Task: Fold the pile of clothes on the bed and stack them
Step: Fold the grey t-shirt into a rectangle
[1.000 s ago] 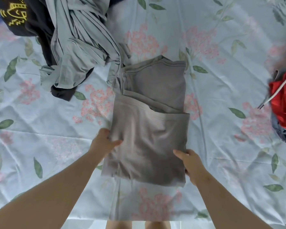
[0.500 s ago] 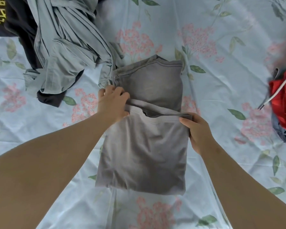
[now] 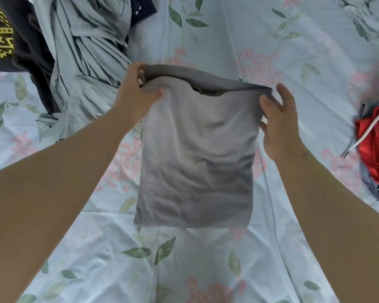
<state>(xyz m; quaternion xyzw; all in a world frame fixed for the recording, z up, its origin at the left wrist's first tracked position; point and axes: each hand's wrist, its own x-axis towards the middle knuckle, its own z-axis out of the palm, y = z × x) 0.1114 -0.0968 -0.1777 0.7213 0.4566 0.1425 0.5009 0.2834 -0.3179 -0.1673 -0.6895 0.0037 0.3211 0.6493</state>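
The flowered pale-blue bed sheet (image 3: pixel 206 259) fills the whole view, wrinkled, with your bare forearms reaching across it from the near edge.

At the far left lies the unfolded pile. A pale blue-grey garment (image 3: pixel 88 51) is bunched in long creases over a black garment (image 3: pixel 24 53) with a yellow print. The frame cuts both off at the top and left, so you cannot read their full shape or the print.

The folded grey garment (image 3: pixel 197 154) is in the middle, between your two hands. It forms a tall rectangle with its near edge toward you. Its far edge is doubled over, and a small dark opening shows just under the fold.

Your left hand (image 3: pixel 138 92) pinches the far left corner, thumb on the near face and fingers curled round behind. Your right hand (image 3: pixel 280 121) grasps the far right corner. Its thumb lies on the cloth, its forefinger sticks up past the edge, and the other fingers are tucked mostly out of sight behind the fabric. The picture does not settle whether the near edge rests on the sheet or hangs just above it.

A red garment (image 3: pixel 374 145) sits at the right edge, well apart from the grey one, on something dark blue and half cut off. A pale drawstring (image 3: pixel 359 138) trails from it.
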